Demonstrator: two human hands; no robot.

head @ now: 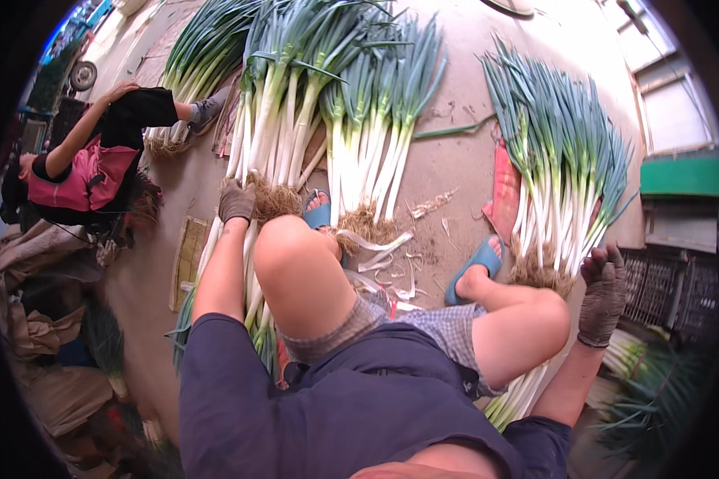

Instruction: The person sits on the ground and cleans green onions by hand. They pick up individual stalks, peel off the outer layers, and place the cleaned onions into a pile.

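Both my hands wear dark, soiled work gloves. My left hand (238,201) is at the root end of a pile of long green onions (281,132), its fingers against the white stalks; whether it grips one is unclear. Beside that pile lies another bunch of green onions (368,149) with brown roots near my sandal. On the other side, my right hand (603,296) is raised near the roots of a further pile of green onions (554,185), fingers loosely spread, with nothing seen in it. More stalks lie beside my thighs, partly hidden by my body.
Peeled onion skins (395,263) litter the floor between my feet. A red sack (505,185) lies under the right pile. At the left a person in a pink apron (84,179) is near another onion pile (201,78). Black plastic crates (653,287) and tied onions (647,389) are at the right.
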